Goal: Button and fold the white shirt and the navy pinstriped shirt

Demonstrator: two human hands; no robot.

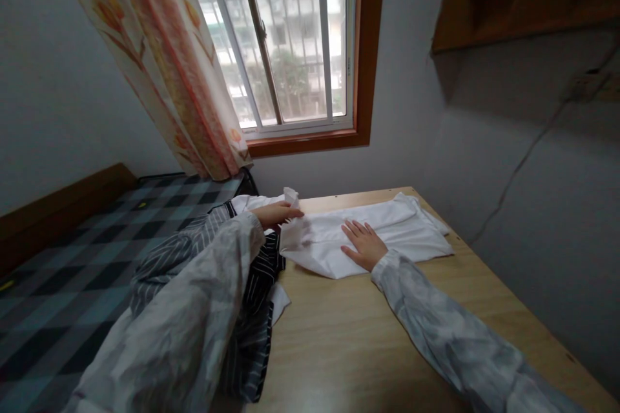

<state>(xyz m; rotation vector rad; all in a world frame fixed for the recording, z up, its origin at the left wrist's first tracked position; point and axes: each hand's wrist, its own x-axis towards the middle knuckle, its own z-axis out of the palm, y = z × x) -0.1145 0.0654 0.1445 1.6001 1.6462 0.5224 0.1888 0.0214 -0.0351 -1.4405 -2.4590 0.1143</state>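
A white garment point(397, 226) lies folded into a long flat shape on the wooden table point(339, 335). My right hand point(364, 245) rests flat on its middle, fingers spread. At the garment's left end, my left hand point(277, 213) is closed, pinching a thin, raised part of the white fabric; the fingertips are slightly blurred. Under and beside my left forearm lies a heap of dark striped clothing point(259, 277), with some white cloth point(279, 302) poking out at its right side. My left sleeve hides part of that heap.
A bed with a checked cover point(97, 251) adjoins the table on the left. A flowered curtain point(169, 64) hangs beside the window point(290, 45) behind the table. A wooden shelf point(508, 19) juts from the right wall, with a cable point(516, 158) hanging below it.
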